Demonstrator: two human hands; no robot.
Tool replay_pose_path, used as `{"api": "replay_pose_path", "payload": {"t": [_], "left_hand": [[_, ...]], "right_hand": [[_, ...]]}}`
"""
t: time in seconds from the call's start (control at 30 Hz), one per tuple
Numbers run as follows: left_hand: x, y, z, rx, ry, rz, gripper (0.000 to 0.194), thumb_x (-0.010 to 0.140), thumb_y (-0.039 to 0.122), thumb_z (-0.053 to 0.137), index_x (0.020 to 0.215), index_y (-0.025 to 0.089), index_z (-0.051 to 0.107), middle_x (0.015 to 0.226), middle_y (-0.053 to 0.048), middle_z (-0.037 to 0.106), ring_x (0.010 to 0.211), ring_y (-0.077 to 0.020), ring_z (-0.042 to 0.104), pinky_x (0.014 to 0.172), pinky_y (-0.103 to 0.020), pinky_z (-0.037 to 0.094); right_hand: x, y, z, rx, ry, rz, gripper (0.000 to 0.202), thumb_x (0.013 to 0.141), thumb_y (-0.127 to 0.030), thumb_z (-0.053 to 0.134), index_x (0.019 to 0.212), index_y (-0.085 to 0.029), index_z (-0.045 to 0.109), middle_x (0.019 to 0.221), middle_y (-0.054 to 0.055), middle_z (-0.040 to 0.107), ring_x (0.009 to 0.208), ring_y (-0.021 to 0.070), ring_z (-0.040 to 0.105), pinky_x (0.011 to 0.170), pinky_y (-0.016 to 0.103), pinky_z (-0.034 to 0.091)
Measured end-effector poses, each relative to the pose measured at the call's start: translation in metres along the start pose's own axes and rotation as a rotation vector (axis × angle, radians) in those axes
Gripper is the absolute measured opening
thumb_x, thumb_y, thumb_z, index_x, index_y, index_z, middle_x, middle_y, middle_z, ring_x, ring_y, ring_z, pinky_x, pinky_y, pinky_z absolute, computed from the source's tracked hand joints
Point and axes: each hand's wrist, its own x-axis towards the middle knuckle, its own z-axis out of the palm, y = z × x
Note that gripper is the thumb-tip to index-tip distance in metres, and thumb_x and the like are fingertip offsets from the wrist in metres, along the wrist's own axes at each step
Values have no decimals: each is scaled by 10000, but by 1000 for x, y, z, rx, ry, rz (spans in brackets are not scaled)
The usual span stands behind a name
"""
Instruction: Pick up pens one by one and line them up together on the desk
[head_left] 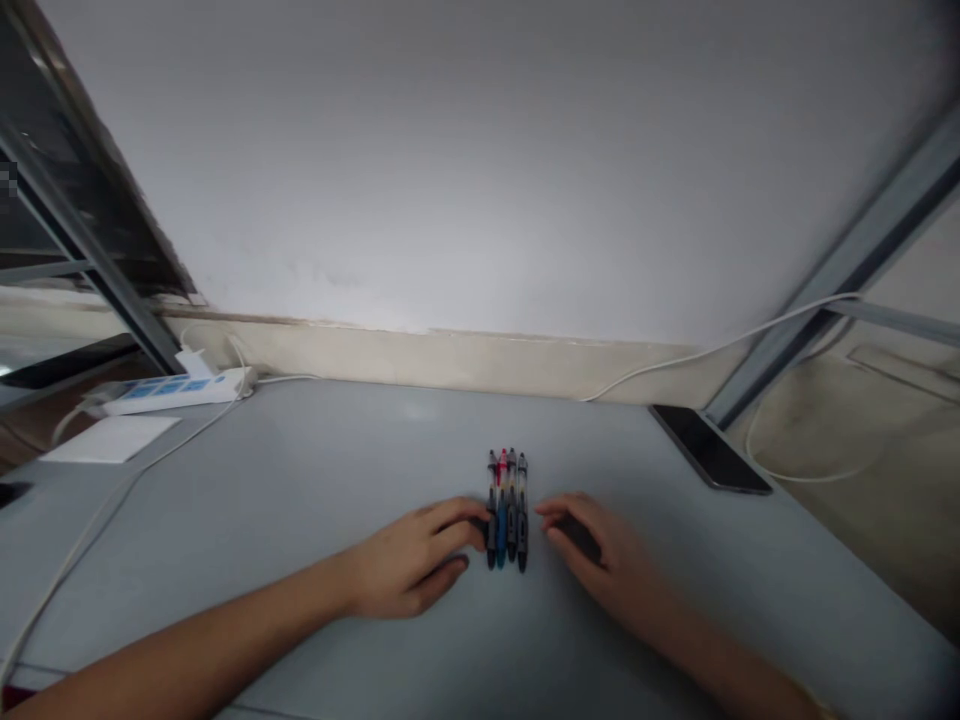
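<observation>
Several pens (512, 515) lie side by side on the grey table (337, 440), their tips pointing away from and toward me. One of them has a red top, another a blue grip; the others look dark with clear barrels. My left hand (416, 560) rests just left of the row, its fingers apart and slightly bent, fingertips at the leftmost pen. To the right of the row is my right hand (592, 550), fingers curved and apart, holding nothing, a small gap between it and the pens.
A black phone (709, 450) lies at the table's right edge. At the back left are a white power strip (180, 388) with cables and a white sheet (112, 439). A white cable (97, 520) runs down the left side. Behind stands a wall (450, 200).
</observation>
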Motion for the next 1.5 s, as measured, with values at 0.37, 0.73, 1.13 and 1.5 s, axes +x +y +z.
{"api": "replay_pose_path", "payload": {"t": [0.37,0.73,1.13,1.5], "left_hand": [[1,1,-2,68,-44,39,380,929,38,477,1255,224,530,1439,-155,550,1379,-290,533,1194,-471,447],[1,3,-3,100,-60,28,406,908,25,487,1259,221,544,1470,-150,555,1399,-284,532,1233,-472,406],[2,1,-4,117,-150,39,514,798,4,519,1249,249,506,1610,-143,489,1512,-293,444,1296,-538,257],[3,-3,-7,17,-223,77,631,544,55,509,1141,242,432,1697,-146,366,1585,-352,283,1301,-628,160]], "right_hand": [[-6,2,-1,22,24,24,181,976,-247,493,1018,-211,666,976,112,738,919,280,727,830,456,571],[-6,-2,-1,46,53,27,167,972,-235,498,984,-257,663,925,75,722,872,264,716,795,434,569],[-9,-2,2,46,87,53,156,928,-220,513,942,-251,665,915,77,709,854,268,707,777,423,554],[-11,-11,0,61,171,122,151,884,-241,513,884,-273,661,841,49,712,800,260,697,730,396,534]]}}
